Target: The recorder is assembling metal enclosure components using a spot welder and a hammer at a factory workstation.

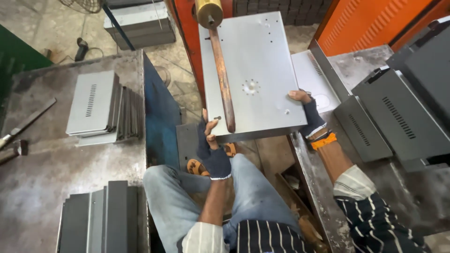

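I am seated, looking down at my lap and both gloved hands. My left hand (212,149) grips the near left corner of a flat grey sheet-metal panel (262,61), thumb on top and fingers underneath. My right hand (309,115) grasps the panel's near right edge, fingertips curled over the top. The panel lies roughly level in front of my knees, reaching away from me under a long copper rod (224,79) that runs from a brass fitting (208,11) at the far end toward me, its tip sitting on or just above the panel close to my left thumb; I cannot tell whether it touches.

To my left a worn metal table (42,173) carries a stack of slotted grey panels (101,107) and another stack (101,218) nearer me. To my right lie dark slotted covers (398,117).

My judgement of the risks: the rod tip is very near my left thumb, so a small slide of the panel could bring the two together. Held only along its near edge, the panel could also tilt or dip at the far end, and its thin edges could cut where the gloves leave my fingertips bare.
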